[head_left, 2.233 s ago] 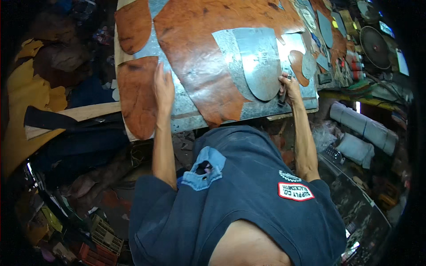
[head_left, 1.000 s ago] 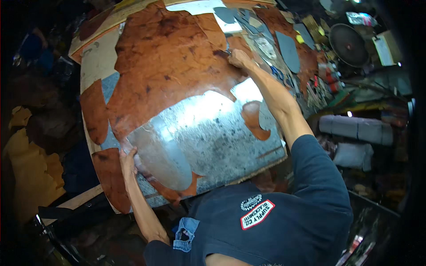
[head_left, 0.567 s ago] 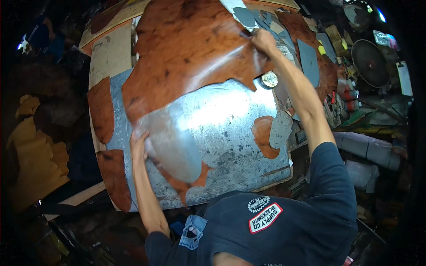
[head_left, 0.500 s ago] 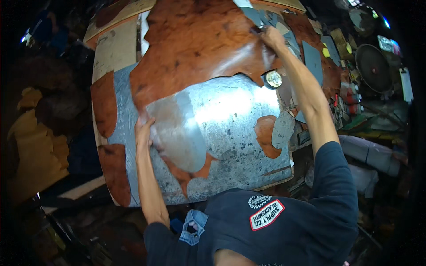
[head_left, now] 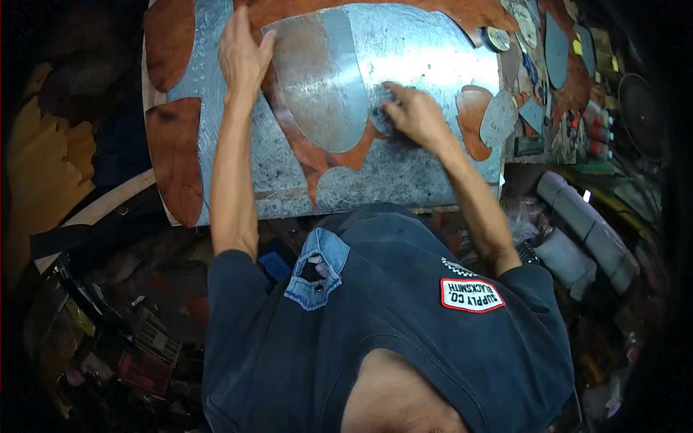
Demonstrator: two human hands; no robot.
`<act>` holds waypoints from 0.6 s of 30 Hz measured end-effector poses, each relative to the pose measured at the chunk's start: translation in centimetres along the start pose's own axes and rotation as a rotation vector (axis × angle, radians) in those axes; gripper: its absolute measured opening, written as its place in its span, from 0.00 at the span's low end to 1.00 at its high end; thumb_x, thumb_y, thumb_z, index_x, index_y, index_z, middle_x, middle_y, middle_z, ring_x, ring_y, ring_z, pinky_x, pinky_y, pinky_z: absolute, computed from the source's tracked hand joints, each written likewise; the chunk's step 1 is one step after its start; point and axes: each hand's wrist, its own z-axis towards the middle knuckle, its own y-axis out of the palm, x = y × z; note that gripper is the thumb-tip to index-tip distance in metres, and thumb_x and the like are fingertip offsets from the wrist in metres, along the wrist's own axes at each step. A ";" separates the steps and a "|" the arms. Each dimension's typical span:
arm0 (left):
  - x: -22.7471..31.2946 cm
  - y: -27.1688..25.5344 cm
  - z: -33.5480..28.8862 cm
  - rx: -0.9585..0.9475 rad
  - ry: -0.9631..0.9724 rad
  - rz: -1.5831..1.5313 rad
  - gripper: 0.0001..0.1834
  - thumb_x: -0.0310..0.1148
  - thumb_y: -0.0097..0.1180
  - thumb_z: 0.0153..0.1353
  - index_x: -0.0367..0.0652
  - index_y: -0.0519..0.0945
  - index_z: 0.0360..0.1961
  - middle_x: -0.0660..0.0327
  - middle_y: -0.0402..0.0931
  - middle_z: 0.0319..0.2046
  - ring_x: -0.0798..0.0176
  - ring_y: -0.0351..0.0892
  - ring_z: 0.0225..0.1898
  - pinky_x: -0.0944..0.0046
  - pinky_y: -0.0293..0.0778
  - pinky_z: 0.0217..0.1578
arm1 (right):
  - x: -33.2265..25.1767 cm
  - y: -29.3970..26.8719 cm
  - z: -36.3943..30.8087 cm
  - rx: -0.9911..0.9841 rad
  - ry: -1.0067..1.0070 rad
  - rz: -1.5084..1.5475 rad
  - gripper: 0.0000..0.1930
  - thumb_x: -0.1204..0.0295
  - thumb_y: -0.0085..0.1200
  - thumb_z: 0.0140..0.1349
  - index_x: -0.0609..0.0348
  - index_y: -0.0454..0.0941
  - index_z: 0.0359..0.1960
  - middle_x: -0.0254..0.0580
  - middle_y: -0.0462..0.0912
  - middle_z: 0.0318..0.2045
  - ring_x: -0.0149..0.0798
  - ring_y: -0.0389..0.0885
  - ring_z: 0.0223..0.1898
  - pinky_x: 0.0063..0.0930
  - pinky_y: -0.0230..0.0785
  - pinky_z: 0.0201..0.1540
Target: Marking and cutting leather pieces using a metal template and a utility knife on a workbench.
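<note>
Your left hand (head_left: pixel 244 58) is at the upper left of the bench, fingers stretched toward the far edge of view and thumb spread out to the right; grip released, nothing clasped in it. The thumb lies at the upper left corner of the grey shaped sheet (head_left: pixel 321 83); whether it presses on it, cannot tell. Your right hand (head_left: pixel 417 117) is to the right of that sheet, fingers bent and index pointing left; whether it grasps anything small, cannot tell, as the fingertips are dark and blurred. Position of the grey shaped sheet: flat on the brown hide (head_left: pixel 354 156), rounded end toward you, with a ragged strip of hide showing along its left side and below that end. More of the hide runs across the top of view. Beneath is the grey bench top (head_left: pixel 411 180), scuffed and dark-spotted, with a bright glare beyond your right hand. Left side of bench: 2 brown leather pieces, the upper piece (head_left: pixel 170 43) and the lower piece (head_left: pixel 177 162), near each other. Right side: 1 small curved brown piece (head_left: pixel 473 119) beside 1 grey oval piece (head_left: pixel 499 117); farther up, 1 round tin (head_left: pixel 497 39) at the hide's edge.
</note>
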 end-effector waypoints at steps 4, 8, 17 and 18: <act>-3.3 2.0 0.1 -0.254 0.383 0.278 0.44 0.59 0.59 0.57 0.44 0.64 0.68 0.49 0.63 0.67 0.43 0.57 0.69 0.41 0.55 0.65 | -2.7 4.9 -4.0 -0.078 -0.003 -0.031 0.31 0.56 0.62 0.58 0.60 0.69 0.59 0.57 0.83 0.31 0.54 0.85 0.31 0.50 0.77 0.30; -4.5 1.9 -2.5 -0.341 0.374 0.200 0.45 0.62 0.58 0.56 0.44 0.64 0.68 0.52 0.62 0.68 0.45 0.55 0.71 0.41 0.51 0.67 | -3.2 5.8 -6.3 -0.054 0.091 -0.216 0.38 0.48 0.61 0.58 0.45 0.63 0.68 0.57 0.82 0.37 0.57 0.83 0.37 0.49 0.75 0.36; -5.8 -1.0 -5.9 -0.236 0.285 0.039 0.43 0.56 0.58 0.59 0.38 0.63 0.68 0.49 0.62 0.67 0.47 0.55 0.71 0.45 0.49 0.69 | -2.7 8.6 -8.5 0.038 0.105 -0.176 0.34 0.49 0.54 0.63 0.35 0.58 0.70 0.61 0.81 0.42 0.60 0.84 0.36 0.52 0.77 0.34; -5.8 -1.0 -5.7 -0.235 0.290 0.037 0.43 0.56 0.58 0.59 0.38 0.63 0.68 0.49 0.62 0.67 0.47 0.55 0.71 0.45 0.49 0.69 | -2.6 8.9 -8.6 0.054 0.112 -0.166 0.34 0.49 0.54 0.64 0.33 0.58 0.70 0.62 0.81 0.41 0.60 0.84 0.36 0.52 0.77 0.34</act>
